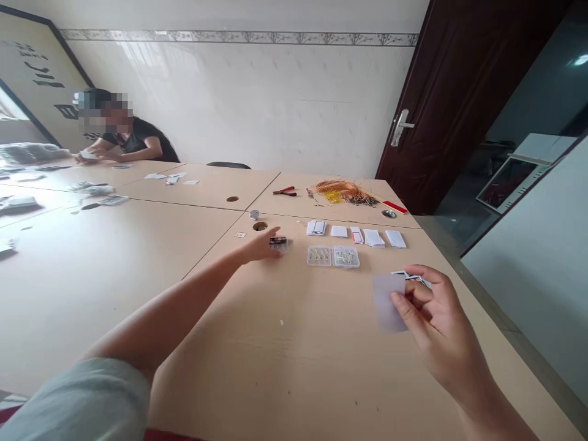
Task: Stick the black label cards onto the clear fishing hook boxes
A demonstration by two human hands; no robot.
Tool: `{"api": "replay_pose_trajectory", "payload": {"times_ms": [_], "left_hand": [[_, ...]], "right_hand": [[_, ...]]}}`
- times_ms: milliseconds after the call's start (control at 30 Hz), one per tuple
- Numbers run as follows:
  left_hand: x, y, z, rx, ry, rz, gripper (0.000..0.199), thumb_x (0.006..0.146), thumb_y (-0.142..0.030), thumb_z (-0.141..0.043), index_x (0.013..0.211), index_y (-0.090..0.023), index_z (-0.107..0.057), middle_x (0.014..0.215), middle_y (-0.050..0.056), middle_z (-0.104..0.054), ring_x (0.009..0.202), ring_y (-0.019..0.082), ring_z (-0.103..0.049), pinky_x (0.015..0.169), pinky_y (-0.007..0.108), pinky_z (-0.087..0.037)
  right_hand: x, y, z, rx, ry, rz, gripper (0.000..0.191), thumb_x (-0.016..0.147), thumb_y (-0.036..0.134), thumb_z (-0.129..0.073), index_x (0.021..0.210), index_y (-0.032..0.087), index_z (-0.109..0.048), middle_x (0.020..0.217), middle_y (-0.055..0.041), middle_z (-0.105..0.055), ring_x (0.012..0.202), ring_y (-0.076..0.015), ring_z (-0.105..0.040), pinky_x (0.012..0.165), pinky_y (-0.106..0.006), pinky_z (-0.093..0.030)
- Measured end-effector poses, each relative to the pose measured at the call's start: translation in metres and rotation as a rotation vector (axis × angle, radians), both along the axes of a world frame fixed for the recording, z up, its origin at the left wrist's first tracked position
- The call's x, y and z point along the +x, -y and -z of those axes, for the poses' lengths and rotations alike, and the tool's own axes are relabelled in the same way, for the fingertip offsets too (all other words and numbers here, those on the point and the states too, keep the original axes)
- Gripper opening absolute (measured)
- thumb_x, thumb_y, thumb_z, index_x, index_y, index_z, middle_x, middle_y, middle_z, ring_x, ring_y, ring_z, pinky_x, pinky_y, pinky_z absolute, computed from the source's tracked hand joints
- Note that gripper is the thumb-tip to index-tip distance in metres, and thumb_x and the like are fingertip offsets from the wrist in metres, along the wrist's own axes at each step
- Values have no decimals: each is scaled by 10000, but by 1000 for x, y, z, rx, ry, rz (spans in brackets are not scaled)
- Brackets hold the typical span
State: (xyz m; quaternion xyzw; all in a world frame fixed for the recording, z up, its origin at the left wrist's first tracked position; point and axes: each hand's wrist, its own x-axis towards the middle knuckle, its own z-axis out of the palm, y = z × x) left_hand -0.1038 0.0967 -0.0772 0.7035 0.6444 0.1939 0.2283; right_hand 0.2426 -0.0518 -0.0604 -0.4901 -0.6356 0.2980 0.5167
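At the far middle of the table my left hand (261,246) reaches out, fingers and thumb around the sides of a small clear plastic box (281,247) with a dark item on top. My right hand (436,312), raised over the table's right side, pinches a translucent plastic sheet or small bag (388,303) between thumb and fingers. Narrow black-and-white pieces (408,277) show by its fingertips; their kind is unclear. Between the hands stand two clear compartment boxes, a left one (319,256) and a right one (346,257), with small metallic pieces inside.
Behind the boxes lie stacks of white cards (374,238). Farther back are red-handled pliers (285,192), a pile of copper-coloured and yellow strands (342,191) and a round metal piece (388,214). The table has a cable hole (260,226). Another person (133,138) sits at far left.
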Motion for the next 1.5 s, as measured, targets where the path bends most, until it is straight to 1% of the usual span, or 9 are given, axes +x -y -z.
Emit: {"api": "replay_pose_trajectory", "payload": {"times_ms": [167,233,400,533,667,800,933,1233,1500], "left_hand": [[18,-18,16,116,-85,-75,366,986,-342,-646,1316,-189,-607,1347,115,-627,1132,267,-660,938,485,-581],[28,-18,25,197,-104,-95,391,981,-342,-651,1339,-192,-596,1394,121,-600,1187,286,-636,980,517,-559],[41,-9,38,367,-116,-106,500,972,-384,-651,1425,-207,-538,1539,139,-492,1400,362,-479,1140,642,-391],[46,-2,39,470,-103,-48,559,988,-457,-553,1496,-246,-455,1602,160,-443,1565,390,-230,1236,682,-171],[49,3,39,533,-90,38,553,980,-477,-496,1471,-224,-478,1581,161,-486,1570,385,-235,1251,666,-142],[50,6,42,549,-83,112,535,980,-495,-476,1439,-223,-507,1560,153,-520,1555,378,-284,1244,663,-191],[50,8,45,525,-81,168,551,997,-505,-447,1444,-186,-499,1552,169,-526,1551,377,-297,1236,647,-246],[52,10,54,472,-73,241,545,1014,-515,-449,1468,-216,-489,1546,136,-544,1553,360,-299,1238,610,-292],[49,3,61,457,-75,239,560,1008,-539,-437,1454,-207,-508,1530,162,-555,1545,387,-308,1200,638,-344]], "right_hand": [[-3,-3,-3,18,-61,54,160,939,367,-643,988,297,-508,725,52,-651,596,-120,-611,515,-216,-485],[-4,-2,-4,33,-80,84,147,942,350,-631,1026,310,-517,739,56,-657,634,-128,-625,557,-237,-509],[-5,-2,-7,35,-85,127,370,889,338,-680,1242,330,-570,938,-8,-775,767,-169,-693,712,-339,-574],[-3,-7,-5,37,-71,141,80,870,340,-691,903,268,-683,989,-39,-778,924,-202,-702,776,-348,-557],[2,-22,10,14,-38,100,165,934,352,-657,874,198,-656,1090,-62,-739,961,-188,-699,711,-302,-575],[10,-55,29,-48,60,56,222,969,353,-665,1065,153,-666,1123,-64,-702,909,-171,-696,747,-335,-606],[19,-105,43,-102,193,43,268,975,345,-661,1174,165,-659,1193,-76,-691,1002,-203,-696,859,-411,-605],[43,-228,48,-81,481,19,323,984,361,-644,1257,188,-634,1290,-93,-657,1092,-232,-674,923,-454,-586],[46,-252,53,-66,755,-83,308,990,360,-634,1253,200,-641,1311,-95,-652,1114,-232,-666,948,-460,-575]]}}
